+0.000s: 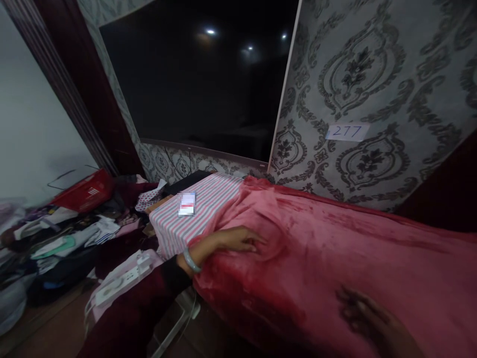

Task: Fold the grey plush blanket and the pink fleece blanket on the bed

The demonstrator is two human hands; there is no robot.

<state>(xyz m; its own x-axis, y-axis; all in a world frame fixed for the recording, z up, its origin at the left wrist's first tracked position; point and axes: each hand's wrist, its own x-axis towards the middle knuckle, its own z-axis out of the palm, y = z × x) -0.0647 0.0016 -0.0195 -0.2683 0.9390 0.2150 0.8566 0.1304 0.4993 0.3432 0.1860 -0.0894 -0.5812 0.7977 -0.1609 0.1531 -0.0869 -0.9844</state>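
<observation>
A pink-red plush blanket (343,243) lies over a long low surface, with a darker red fold hanging down its near side. Flat on its left part rests my left hand (240,239), fingers stretched out and slightly bent, beside a curved crease in the fabric. A pale bangle (191,260) circles that wrist. Over the blanket at the lower right is my right hand (363,311), blurred, its fingers apart and nothing seen in them. Whether it touches the fabric I cannot tell.
A striped cloth (208,196) left of the blanket bears a phone-like object (187,204), its face pixelated. A power strip (122,283) lies nearer me. Piled clothes (74,238) and a red basket (85,191) fill the left. A large television (204,74) hangs behind.
</observation>
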